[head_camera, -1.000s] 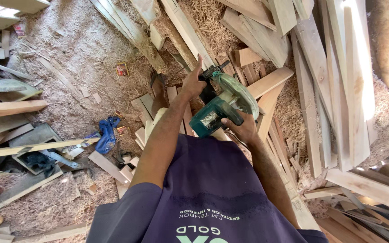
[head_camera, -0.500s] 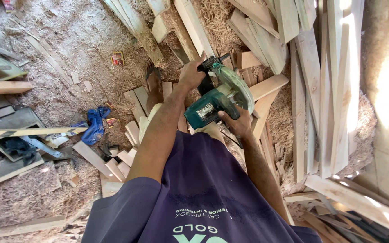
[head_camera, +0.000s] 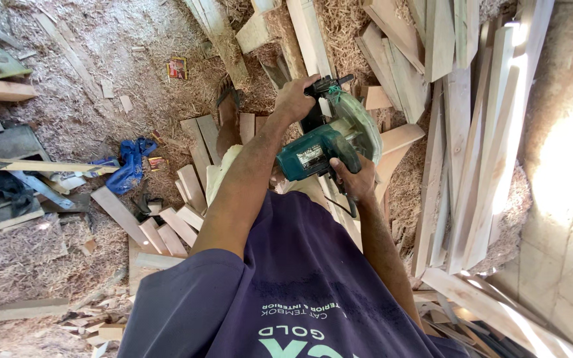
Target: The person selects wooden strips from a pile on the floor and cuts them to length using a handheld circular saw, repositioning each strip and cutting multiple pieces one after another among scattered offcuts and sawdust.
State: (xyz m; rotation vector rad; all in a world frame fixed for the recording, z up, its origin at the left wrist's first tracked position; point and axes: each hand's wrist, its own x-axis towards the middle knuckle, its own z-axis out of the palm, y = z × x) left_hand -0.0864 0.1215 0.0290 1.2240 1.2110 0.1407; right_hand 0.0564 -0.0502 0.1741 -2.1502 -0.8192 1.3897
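I hold a teal circular saw [head_camera: 326, 146] in front of my chest, above a floor strewn with wood. My left hand [head_camera: 294, 99] grips its front handle at the top. My right hand [head_camera: 356, 182] is wrapped around the rear handle below the motor. The pale round blade guard [head_camera: 359, 122] faces right. A long wooden strip [head_camera: 313, 40] runs under the saw toward the top of the view. My foot in a sandal [head_camera: 228, 109] stands on the sawdust to the left of the saw.
Short offcuts [head_camera: 187, 192] lie by my foot. Long planks [head_camera: 472, 152] lean at the right beside a pale wall [head_camera: 565, 179]. A blue cloth [head_camera: 130, 166] and flat grey boards [head_camera: 1, 146] lie on the sawdust at left.
The view has shifted slightly left and down across the floor. Both hands keep their hold on the saw, which stays in about the same place.
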